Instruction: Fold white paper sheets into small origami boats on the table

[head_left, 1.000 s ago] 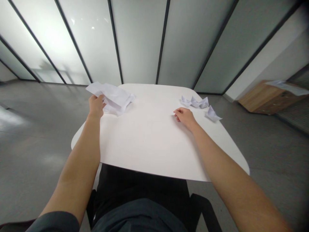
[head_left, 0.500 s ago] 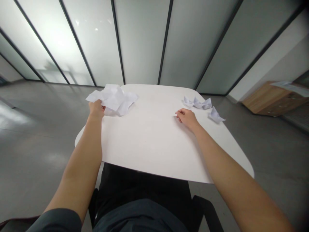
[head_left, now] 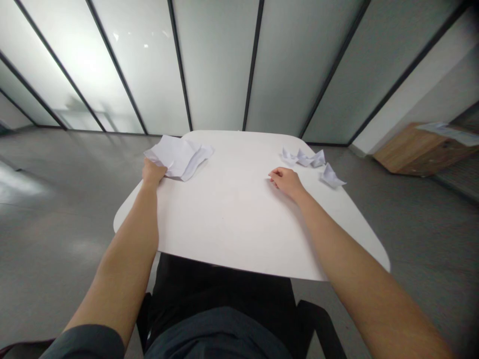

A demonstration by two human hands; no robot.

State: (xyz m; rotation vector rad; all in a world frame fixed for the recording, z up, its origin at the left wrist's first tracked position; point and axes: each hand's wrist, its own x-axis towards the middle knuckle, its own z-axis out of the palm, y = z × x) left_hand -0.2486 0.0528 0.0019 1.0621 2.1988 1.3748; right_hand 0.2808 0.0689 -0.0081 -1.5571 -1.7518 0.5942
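Gripping crumpled paper [head_left: 181, 155] by its near edge: left hand [head_left: 152, 173], fingers closed on it, upper left of tabletop [head_left: 232, 219]. Right hand [head_left: 286, 180] rests mid-right, fingers curled under, empty, likely just parked. Small folded papers [head_left: 312, 160] lie just beyond, untouched.

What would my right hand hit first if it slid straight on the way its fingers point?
Nothing close: the right hand points away and left across bare white table. Farther along, the line may graze the crumpled paper in the left hand, though depth is unclear.
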